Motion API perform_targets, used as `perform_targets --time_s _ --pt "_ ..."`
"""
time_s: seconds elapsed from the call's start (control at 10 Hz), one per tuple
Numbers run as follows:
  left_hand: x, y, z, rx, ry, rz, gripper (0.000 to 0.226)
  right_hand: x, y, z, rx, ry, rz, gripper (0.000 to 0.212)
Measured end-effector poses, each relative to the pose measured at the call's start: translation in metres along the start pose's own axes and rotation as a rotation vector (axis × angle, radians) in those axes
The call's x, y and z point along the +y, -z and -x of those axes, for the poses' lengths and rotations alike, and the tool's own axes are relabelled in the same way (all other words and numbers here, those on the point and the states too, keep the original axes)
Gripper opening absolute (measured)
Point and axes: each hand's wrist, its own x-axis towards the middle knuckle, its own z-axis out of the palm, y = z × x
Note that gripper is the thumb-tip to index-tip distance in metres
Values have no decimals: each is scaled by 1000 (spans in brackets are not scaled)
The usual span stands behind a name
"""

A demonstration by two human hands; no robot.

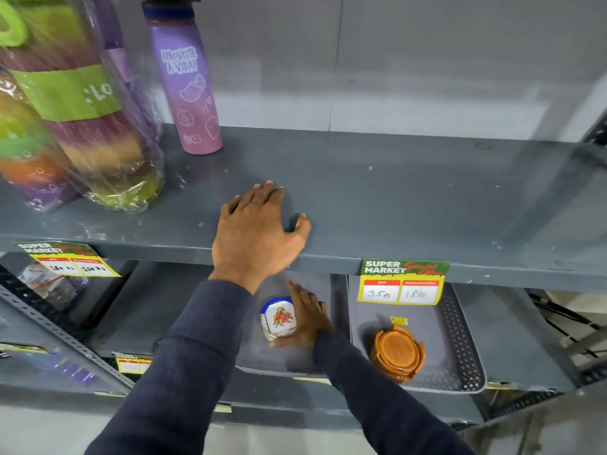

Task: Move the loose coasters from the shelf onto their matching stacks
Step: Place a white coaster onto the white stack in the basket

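A stack of white coasters with a floral print and blue rim (278, 318) stands on a grey tray (335, 290) on the lower shelf. My right hand (308, 318) wraps it from the right, thumb in front and fingers behind. A stack of round orange-brown coasters in a holder (395, 353) sits on a perforated grey tray (460, 343) to the right. My left hand (256, 231) lies palm down, fingers spread, near the front edge of the upper shelf (410, 198). I cannot tell whether anything is under it.
A purple bottle (187, 83) stands at the back left of the upper shelf, beside plastic-wrapped multicoloured bottles (82, 126). Price tags (402, 282) hang from the upper shelf's front edge. A slotted metal upright (59, 330) runs at the lower left.
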Motion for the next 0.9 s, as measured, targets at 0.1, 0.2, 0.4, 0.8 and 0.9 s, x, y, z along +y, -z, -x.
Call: perform_targets --time_s 0.1,0.2,0.4,0.8,0.9 --pt "-1 0 -2 7 15 -1 65 35 44 24 103 -69 -58 128" --pt "0 1 -3 14 20 4 63 74 78 44 50 -210 57 118" --pt "0 2 -3 19 9 17 62 145 99 93 -305 -408 225 119" --pt "0 9 -2 -1 9 48 64 117 87 125 -101 -462 151 89" --pt "2 8 4 7 -4 70 58 112 89 131 -75 -458 112 101"
